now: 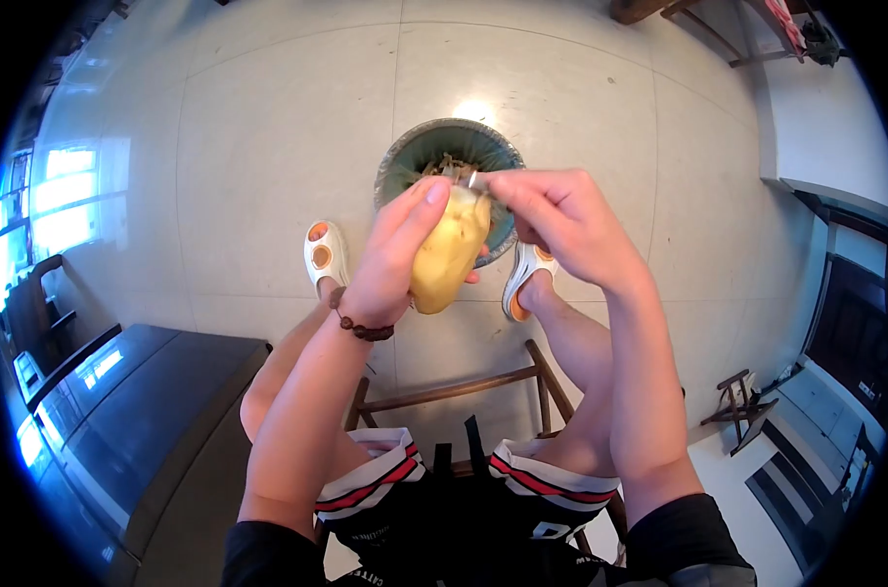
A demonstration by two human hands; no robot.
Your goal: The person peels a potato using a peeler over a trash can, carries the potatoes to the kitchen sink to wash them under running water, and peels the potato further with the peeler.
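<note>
A large, yellow, mostly peeled potato (pixel 446 256) is gripped in my left hand (pixel 393 249), thumb along its upper side and fingertips showing past its right edge. My right hand (pixel 566 220) is closed around a small peeler (pixel 476 182), largely hidden by the fingers. Its pale end meets the potato's far tip, which looks whitish. Both hands are above a round green bin (pixel 393 161) lined with a clear bag. Brownish peelings (pixel 451 166) lie inside the bin, partly covered by the hands and potato.
My feet in white and orange shoes (pixel 325 256) flank the bin on the tiled floor (pixel 288 127). A wooden stool or chair frame (pixel 454 388) is beneath my legs. A dark glossy table (pixel 160 411) stands at left, a small wooden stool (pixel 742 406) at right.
</note>
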